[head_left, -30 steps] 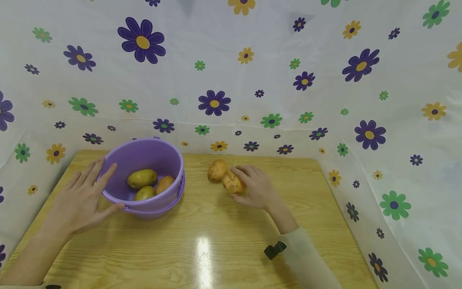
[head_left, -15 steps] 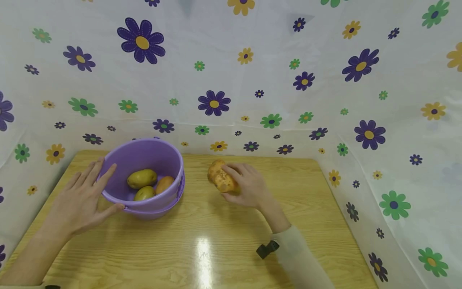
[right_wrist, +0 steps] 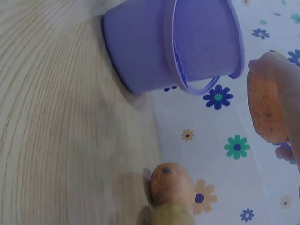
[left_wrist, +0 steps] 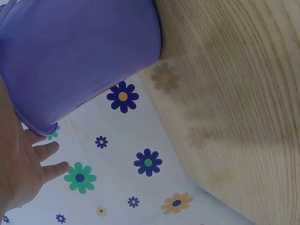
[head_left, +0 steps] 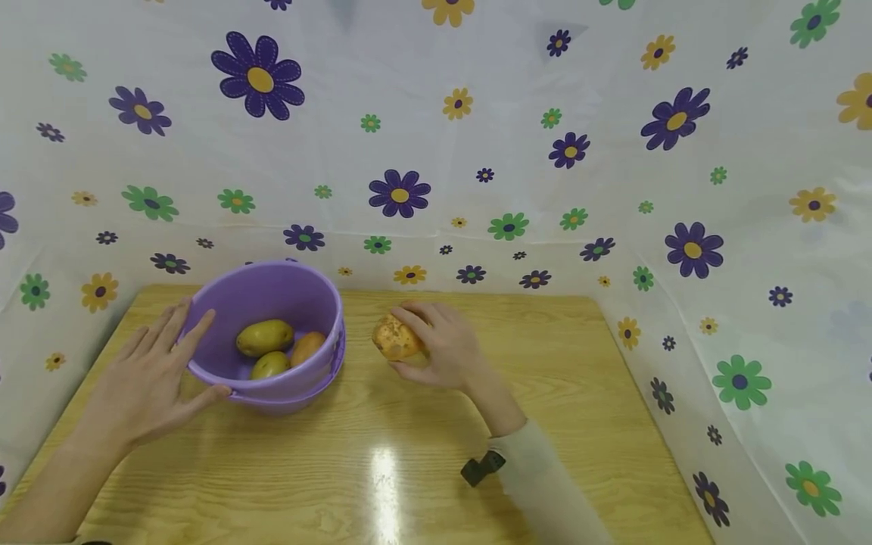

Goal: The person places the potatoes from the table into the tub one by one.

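A speckled orange-brown potato (head_left: 393, 337) is gripped in the curled fingers of the right hand (head_left: 439, 348) and held above the light wooden table (head_left: 422, 439), just right of the round purple plastic bucket (head_left: 272, 337). Two yellow-green potatoes (head_left: 266, 337) and one orange potato (head_left: 306, 347) are contained in the bucket. The bucket's left wall is touched by the left hand (head_left: 146, 382), whose fingers are spread nearly straight, and another orange-brown potato (right_wrist: 169, 183) is seen lying on the table in the right wrist view.

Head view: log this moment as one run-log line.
left hand: open, steadying bucket | right hand: holding potato, lifted off table | bucket: three pieces inside | table: one more potato
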A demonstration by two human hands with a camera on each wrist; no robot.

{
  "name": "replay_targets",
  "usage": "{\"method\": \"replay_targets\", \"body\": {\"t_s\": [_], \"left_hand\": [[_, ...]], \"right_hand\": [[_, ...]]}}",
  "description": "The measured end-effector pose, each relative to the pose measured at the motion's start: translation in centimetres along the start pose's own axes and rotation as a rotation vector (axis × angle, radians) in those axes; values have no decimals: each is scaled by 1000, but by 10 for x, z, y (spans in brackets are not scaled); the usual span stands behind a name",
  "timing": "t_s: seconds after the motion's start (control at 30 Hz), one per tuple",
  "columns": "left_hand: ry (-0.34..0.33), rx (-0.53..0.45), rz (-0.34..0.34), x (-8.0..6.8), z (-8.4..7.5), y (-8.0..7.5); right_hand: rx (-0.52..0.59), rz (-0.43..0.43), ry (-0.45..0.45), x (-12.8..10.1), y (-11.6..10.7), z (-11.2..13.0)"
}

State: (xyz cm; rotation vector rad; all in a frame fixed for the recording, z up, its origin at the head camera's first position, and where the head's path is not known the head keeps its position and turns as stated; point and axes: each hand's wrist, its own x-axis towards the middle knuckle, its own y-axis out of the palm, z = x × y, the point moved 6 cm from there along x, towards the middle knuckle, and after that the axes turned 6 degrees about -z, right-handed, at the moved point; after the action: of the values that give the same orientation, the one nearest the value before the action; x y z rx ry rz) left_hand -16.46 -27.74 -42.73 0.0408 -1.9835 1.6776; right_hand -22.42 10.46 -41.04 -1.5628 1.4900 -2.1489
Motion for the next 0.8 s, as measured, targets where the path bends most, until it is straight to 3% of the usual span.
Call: {"method": "replay_targets", "body": {"t_s": [0.47,0.8], "left_hand": [[-1,-1,5,-1,1,3],[5,3,7,-1,0,2]], "right_hand": [[57,-84,-61,36,-3,23],[50,-48,-105,67,6,35]]}}
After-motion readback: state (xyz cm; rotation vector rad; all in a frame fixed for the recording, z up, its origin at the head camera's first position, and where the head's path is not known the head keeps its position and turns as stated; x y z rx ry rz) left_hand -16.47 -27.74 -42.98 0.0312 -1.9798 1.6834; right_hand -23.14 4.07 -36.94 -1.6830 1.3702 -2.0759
